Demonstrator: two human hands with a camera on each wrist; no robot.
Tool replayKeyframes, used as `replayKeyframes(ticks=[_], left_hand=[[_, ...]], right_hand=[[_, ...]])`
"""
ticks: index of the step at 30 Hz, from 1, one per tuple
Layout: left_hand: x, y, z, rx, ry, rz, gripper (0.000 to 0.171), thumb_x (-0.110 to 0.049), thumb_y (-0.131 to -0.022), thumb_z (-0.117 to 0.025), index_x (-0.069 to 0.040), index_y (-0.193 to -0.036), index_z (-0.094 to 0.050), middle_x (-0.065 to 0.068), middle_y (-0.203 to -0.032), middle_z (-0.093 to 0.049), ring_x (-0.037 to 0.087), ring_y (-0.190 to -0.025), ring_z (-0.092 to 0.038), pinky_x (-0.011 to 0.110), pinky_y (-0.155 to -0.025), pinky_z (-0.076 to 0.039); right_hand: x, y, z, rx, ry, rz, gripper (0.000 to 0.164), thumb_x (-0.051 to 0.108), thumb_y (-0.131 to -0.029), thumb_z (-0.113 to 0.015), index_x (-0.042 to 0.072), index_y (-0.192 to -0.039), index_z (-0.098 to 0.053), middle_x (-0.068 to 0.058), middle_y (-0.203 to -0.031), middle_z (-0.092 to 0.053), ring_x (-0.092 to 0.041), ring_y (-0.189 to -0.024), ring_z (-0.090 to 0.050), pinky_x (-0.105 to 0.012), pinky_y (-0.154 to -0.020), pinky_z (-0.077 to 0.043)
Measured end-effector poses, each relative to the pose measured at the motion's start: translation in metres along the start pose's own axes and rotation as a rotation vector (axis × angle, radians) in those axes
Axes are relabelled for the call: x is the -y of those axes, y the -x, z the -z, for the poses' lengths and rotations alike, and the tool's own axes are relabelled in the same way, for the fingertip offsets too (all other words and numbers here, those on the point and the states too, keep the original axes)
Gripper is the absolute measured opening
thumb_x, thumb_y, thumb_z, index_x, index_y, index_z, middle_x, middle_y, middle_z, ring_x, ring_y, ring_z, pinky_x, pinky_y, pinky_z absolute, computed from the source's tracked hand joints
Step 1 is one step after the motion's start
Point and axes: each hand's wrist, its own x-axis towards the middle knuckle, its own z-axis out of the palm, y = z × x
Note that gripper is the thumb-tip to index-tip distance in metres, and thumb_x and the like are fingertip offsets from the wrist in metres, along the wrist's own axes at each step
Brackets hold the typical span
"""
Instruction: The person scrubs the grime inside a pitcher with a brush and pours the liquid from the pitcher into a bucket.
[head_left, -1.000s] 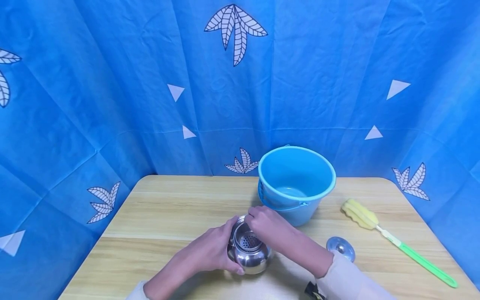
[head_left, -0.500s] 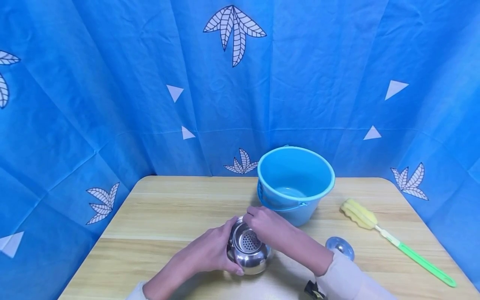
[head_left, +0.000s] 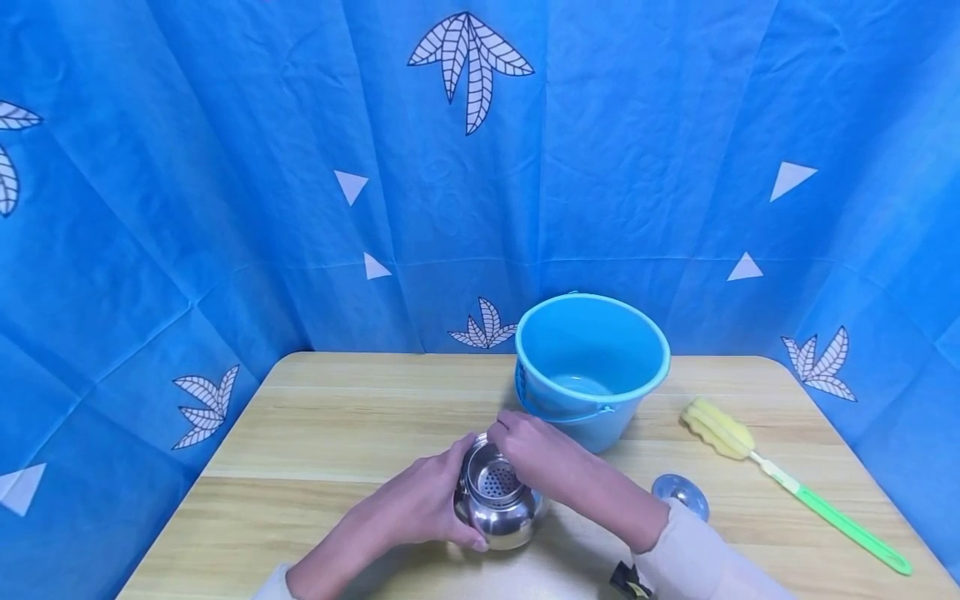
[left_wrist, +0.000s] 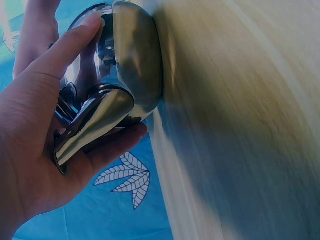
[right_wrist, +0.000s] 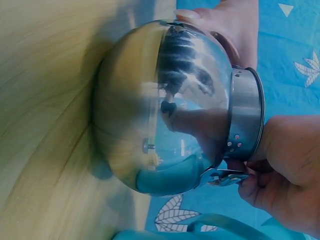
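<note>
A shiny round steel teapot point(head_left: 506, 527) stands on the wooden table near its front. Its perforated strainer point(head_left: 498, 481) sits in the mouth, with the rim standing above the pot in the right wrist view. My left hand point(head_left: 426, 502) holds the pot's side, thumb and fingers spread round the body about the spout point(left_wrist: 97, 120). Over the far right side of the mouth, my right hand point(head_left: 536, 450) pinches the strainer's rim with curled fingers, close to a metal bracket point(right_wrist: 225, 177) on the pot. Part of the strainer is hidden behind this hand.
Just behind the right hand stands a light blue bucket point(head_left: 600, 433) with its handle hanging down. A round metal lid point(head_left: 681, 495) lies right of the right forearm. Farther right lies a yellow sponge brush point(head_left: 720, 429) with a green handle. Blue patterned cloth hangs behind the table.
The strainer has tilted a little in the mouth and back, as the right hand shifted slightly. My left hand and the teapot have stayed in place.
</note>
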Motion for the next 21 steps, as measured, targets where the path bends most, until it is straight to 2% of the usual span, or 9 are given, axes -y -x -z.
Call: replayKeyframes(ticks=[21], left_hand=[[0.0006, -0.0008, -0.0001, 0.001, -0.002, -0.001, 0.137, -0.065, -0.058, -0.093, -0.005, -0.161, -0.025, 0.015, -0.143, -0.062, 0.028, -0.122, -0.069, 0.043, -0.105, -0.059]], right_hand=[[0.0018, 0.0014, 0.0100, -0.022, -0.038, -0.033, 0.022, -0.003, -0.088, -0.074, 0.006, -0.107, -0.074, -0.004, -0.100, -0.071, -0.013, -0.091, -0.069, -0.019, -0.079, -0.063]])
